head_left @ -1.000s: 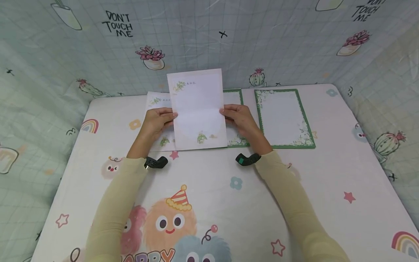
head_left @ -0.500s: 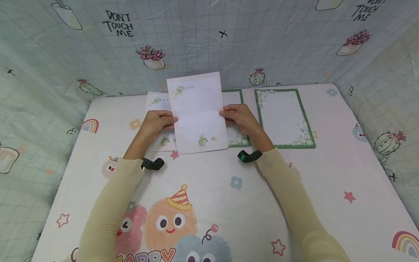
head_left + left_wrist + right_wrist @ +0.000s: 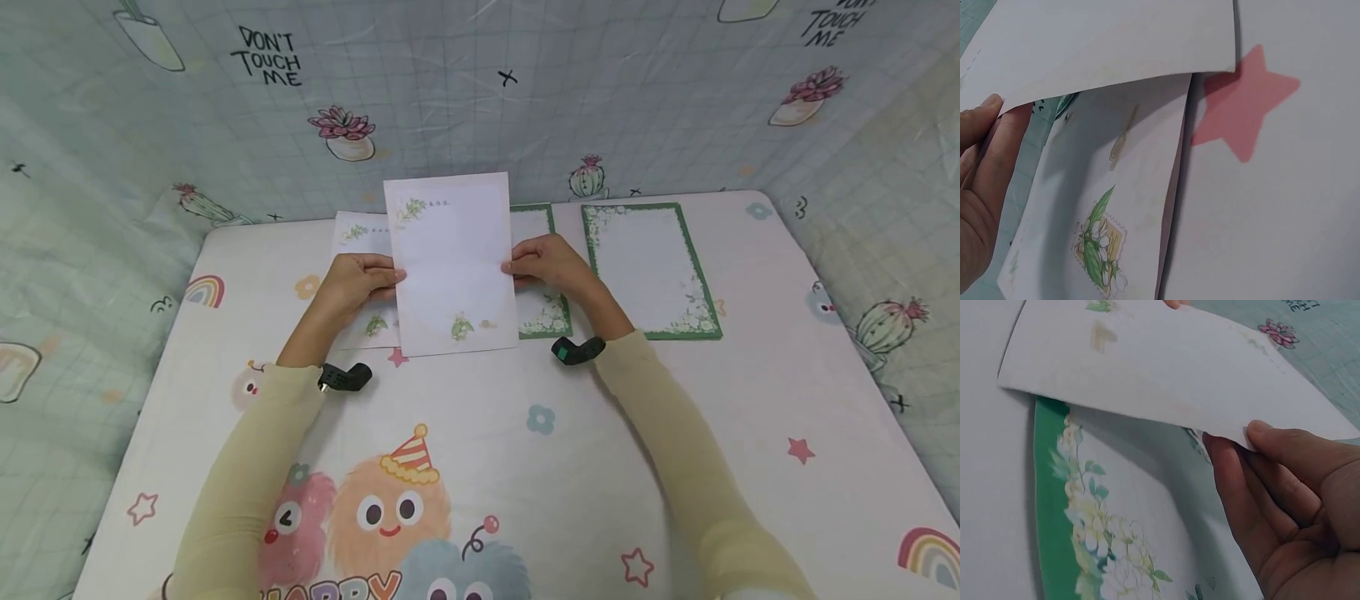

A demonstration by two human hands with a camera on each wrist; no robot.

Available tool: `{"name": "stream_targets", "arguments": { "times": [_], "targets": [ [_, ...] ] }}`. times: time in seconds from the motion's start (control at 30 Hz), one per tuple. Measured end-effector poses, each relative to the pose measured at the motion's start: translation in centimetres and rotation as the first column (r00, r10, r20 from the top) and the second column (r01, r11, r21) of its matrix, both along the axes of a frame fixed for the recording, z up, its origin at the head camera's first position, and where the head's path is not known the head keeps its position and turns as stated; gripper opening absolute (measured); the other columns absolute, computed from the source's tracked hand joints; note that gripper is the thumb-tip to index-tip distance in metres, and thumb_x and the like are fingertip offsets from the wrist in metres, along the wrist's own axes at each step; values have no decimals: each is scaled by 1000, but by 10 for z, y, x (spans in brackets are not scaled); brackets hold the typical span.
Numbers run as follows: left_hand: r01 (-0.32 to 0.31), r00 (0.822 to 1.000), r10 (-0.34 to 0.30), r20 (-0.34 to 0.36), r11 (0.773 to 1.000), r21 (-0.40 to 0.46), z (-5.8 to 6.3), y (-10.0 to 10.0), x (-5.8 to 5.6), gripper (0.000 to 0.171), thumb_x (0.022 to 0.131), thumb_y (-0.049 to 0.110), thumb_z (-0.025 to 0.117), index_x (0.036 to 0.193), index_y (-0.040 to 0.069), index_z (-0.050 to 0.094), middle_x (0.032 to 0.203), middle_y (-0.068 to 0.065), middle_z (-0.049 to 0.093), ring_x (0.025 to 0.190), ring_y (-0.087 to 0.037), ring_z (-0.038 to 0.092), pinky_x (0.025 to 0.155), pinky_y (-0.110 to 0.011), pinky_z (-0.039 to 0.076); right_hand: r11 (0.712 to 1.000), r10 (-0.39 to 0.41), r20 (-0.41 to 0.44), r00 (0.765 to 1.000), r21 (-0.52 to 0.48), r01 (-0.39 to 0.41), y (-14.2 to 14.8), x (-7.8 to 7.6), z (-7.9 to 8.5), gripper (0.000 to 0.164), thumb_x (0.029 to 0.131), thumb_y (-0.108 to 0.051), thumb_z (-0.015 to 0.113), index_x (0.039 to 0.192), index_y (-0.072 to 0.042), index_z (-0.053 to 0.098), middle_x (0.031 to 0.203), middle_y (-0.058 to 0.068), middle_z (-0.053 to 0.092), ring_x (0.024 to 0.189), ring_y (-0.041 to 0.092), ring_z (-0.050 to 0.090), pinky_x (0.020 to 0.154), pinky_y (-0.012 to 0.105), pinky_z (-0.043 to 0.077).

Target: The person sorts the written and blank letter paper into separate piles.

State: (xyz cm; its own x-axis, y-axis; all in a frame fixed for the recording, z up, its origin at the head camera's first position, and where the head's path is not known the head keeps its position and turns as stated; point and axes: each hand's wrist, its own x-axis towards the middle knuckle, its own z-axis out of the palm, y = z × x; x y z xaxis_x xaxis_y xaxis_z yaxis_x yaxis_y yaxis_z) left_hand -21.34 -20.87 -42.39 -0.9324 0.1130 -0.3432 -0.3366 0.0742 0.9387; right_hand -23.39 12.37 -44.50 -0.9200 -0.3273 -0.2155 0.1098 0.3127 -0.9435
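Observation:
A white sheet of paper (image 3: 455,267) with small green plant prints is held raised above the table by both hands. My left hand (image 3: 352,287) pinches its left edge between thumb and fingers. At the opposite edge, the thumb and fingers of my right hand (image 3: 553,268) pinch it. Beneath the left hand lies another sheet with the same print (image 3: 1110,206), partly covered by the held one. Under the right side, a green-bordered sheet with white flowers (image 3: 1122,537) is mostly hidden by the raised paper.
To the right lies a second green-bordered sheet (image 3: 645,267), apart from the others. The table (image 3: 585,483) wears a white cloth printed with cartoon figures and stars. A patterned curtain (image 3: 450,92) hangs behind it. Black wrist cameras sit at both wrists.
The held paper has come slightly lower and nearer the front, tilting a little and then straightening. Both hands keep their pinch on its edges, and the wrists have spread slightly apart.

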Motion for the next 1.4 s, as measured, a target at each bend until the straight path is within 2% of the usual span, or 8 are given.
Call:
{"name": "stream_targets", "arguments": {
  "times": [0.27, 0.43, 0.6, 0.87, 1.17, 1.3, 1.4],
  "targets": [
    [-4, 1000, 4, -5, 1000, -22, -1, -3, -2, 16, 93, -2, 71, 107, -10, 66, 84, -2, 73, 72, -9, 71, 70, -25, 62, 987, 130, -101, 986, 109, -119, 2, -6, 5, 20, 94, -23, 77, 90, -4, 72, 86, 8, 76, 83, 25, 76, 83, 33, 60],
    [-6, 1000, 6, 2, 1000, -15, 0, -5, -1, 19, 93, -3, 71, 109, -11, 65, 85, -3, 73, 72, -10, 72, 70, -24, 61, 977, 166, -100, 981, 149, -150, -1, -8, 9, 21, 93, -22, 78, 91, -3, 72, 85, 8, 77, 82, 24, 76, 84, 33, 60],
    [20, 1000, -20, 5, 998, -54, 3, -9, -1, 24, 95, 1, 70, 114, -11, 63, 87, -1, 71, 75, -8, 71, 73, -24, 61, 977, 167, -91, 982, 147, -152, -4, -7, 10, 21, 93, -21, 78, 92, -1, 73, 86, 10, 77, 82, 26, 76, 83, 34, 61],
    [125, 992, -123, 19, 981, -150, 13, -19, -3, 27, 93, 1, 73, 113, -12, 61, 83, 0, 72, 73, -8, 70, 73, -25, 62, 980, 163, -103, 981, 129, -149, -11, -5, 13, 19, 93, -20, 78, 92, -2, 74, 84, 7, 77, 82, 25, 76, 81, 34, 62],
    [139, 990, -140, 8, 965, -224, 14, -35, -11, 27, 93, 4, 74, 113, -11, 62, 90, -1, 71, 75, -9, 72, 77, -28, 62, 989, 122, -106, 987, 101, -111, -25, -5, 9, 17, 92, -19, 79, 90, -2, 74, 82, 8, 76, 77, 21, 76, 76, 31, 62],
    [120, 992, -124, 3, 961, -248, 12, -45, -14, 24, 93, 6, 75, 111, -8, 66, 87, 1, 74, 74, -9, 72, 75, -27, 62, 991, 105, -77, 992, 89, -98, -36, -5, 10, 18, 92, -20, 79, 92, -3, 74, 85, 8, 76, 76, 19, 75, 76, 32, 62],
    [101, 994, -105, 2, 955, -278, 12, -51, -16, 24, 92, 9, 77, 109, -6, 68, 86, 2, 74, 74, -10, 73, 74, -27, 62, 995, 63, -51, 997, 77, -59, -45, -5, 9, 18, 91, -21, 80, 94, -4, 76, 86, 8, 76, 75, 19, 75, 76, 32, 62]
  ]
}}
